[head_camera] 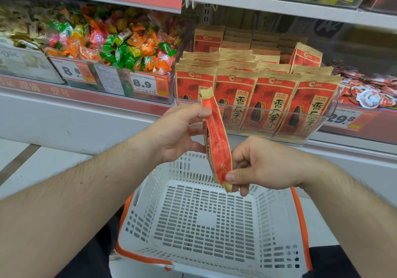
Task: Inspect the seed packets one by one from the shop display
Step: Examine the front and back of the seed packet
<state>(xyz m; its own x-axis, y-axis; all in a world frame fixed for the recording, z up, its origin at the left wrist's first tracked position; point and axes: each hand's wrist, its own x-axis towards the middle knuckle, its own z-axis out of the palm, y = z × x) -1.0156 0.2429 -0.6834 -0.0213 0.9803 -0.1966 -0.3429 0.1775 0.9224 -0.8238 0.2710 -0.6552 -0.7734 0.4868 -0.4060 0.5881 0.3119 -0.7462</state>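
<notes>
One seed packet (217, 140) held in the air between both hands, in front of the shelf and above the near rim of the white basket (206, 224). It is turned edge-on to the camera, long axis near upright, top leaning slightly left and away.

Left hand (176, 133): thumb and fingers (202, 111) pinch the upper part, just under the tan top seal. Right hand (264, 166): thumb and forefinger pinch the bottom corner, other fingers curled beneath. So the packet runs from the left hand's grip down to the right hand's; each hand owns one end, neither nearer overall.

Clear display tray (322, 123) at the shelf's front edge holds rows of like packets (272, 103), faces forward, well behind the held one.

Judgement: inspection of this packet is under way. To read a face, it needs a turn about its long axis; both pinches sit on that axis, so a twist should serve.
</notes>
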